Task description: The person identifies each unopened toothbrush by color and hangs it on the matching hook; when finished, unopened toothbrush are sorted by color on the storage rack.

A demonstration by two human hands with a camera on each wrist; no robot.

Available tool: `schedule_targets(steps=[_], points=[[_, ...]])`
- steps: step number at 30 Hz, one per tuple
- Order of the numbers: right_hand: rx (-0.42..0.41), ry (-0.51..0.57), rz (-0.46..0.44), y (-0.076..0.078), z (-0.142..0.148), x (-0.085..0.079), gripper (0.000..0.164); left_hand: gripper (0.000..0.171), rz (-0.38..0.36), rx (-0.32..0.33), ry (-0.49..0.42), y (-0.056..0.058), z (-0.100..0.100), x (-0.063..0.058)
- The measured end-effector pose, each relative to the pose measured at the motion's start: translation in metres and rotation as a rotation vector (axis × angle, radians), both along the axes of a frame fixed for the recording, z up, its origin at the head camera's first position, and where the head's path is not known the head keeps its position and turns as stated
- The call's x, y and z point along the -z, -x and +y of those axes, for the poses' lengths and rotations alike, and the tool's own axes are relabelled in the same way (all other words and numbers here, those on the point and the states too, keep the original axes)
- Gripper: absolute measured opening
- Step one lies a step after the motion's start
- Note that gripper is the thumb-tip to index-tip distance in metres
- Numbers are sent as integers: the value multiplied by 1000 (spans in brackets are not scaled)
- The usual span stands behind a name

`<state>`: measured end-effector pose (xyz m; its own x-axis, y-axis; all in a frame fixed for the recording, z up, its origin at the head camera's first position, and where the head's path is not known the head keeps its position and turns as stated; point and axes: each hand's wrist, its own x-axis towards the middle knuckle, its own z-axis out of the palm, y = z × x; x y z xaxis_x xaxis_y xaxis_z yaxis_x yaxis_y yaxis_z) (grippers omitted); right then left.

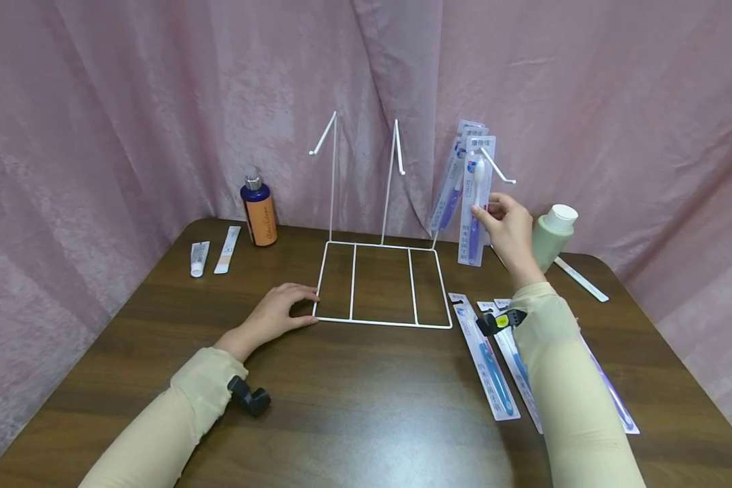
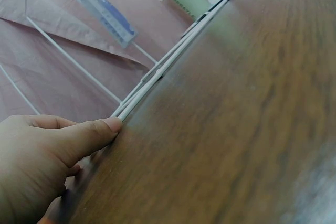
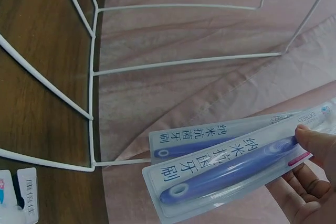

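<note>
A white wire rack [image 1: 353, 281] stands on the table, with three hooked uprights at its back. At its front left corner, my left hand [image 1: 274, 312] pinches the base wire, thumb on the wire in the left wrist view. My right hand [image 1: 511, 230] pinches a packaged toothbrush [image 1: 472, 240] with a purple handle by its side edge. The top of that pack is at the right hook [image 1: 497, 166], which sticks out in front of it. Behind it, more toothbrush packs [image 1: 446, 186] hang tilted. The left hook [image 1: 322, 134] and middle hook [image 1: 399, 152] carry nothing.
Several toothbrush packs [image 1: 486, 362] lie at the front right, partly under my right forearm. A green bottle [image 1: 549, 240] and a white strip [image 1: 582, 279] are at the right. An orange-labelled blue bottle [image 1: 260, 217], a small tube [image 1: 199, 259] and a sachet [image 1: 227, 249] are back left.
</note>
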<state>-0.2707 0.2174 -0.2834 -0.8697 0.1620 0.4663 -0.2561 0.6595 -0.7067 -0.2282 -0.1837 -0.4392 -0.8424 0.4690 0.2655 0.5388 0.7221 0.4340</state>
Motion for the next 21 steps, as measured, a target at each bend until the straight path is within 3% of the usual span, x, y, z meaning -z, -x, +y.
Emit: schedule_targets(steps=[14, 21], points=[[-96, 59, -63, 21, 7, -3, 34, 42, -2, 2, 14, 1, 2, -2], [-222, 126, -111, 27, 14, -4, 39, 41, 15, 3, 4, -1, 1, 0]])
